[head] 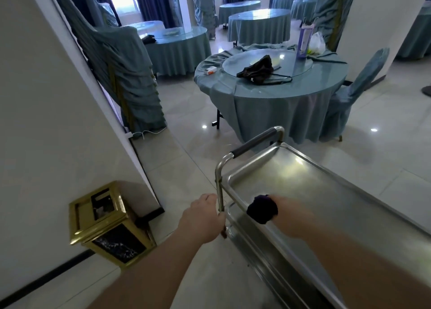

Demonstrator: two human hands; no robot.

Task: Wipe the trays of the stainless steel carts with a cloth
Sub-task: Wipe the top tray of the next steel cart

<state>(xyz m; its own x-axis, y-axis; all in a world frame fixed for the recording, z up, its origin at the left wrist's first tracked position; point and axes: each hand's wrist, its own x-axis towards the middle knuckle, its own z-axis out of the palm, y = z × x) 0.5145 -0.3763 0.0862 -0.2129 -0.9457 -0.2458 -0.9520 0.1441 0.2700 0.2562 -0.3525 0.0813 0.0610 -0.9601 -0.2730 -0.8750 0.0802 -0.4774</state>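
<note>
A stainless steel cart stands at the lower right, its shiny top tray (303, 180) bare. My left hand (203, 217) grips the upright post (219, 192) at the cart's near left corner. My right hand (289, 215) holds a bunched dark purple cloth (262, 208) against the near rim of the top tray. A lower tray (247, 236) shows beneath the rim. The push handle (256, 143) with its dark grip runs across the cart's far left end.
A gold waste bin (105, 224) stands by the white wall at the left. A round table (275, 87) with teal cloth, a dark bag (256, 70) and a covered chair (354, 94) stand behind the cart. Stacked covered chairs (130, 80) line the wall. Glossy tile floor lies between.
</note>
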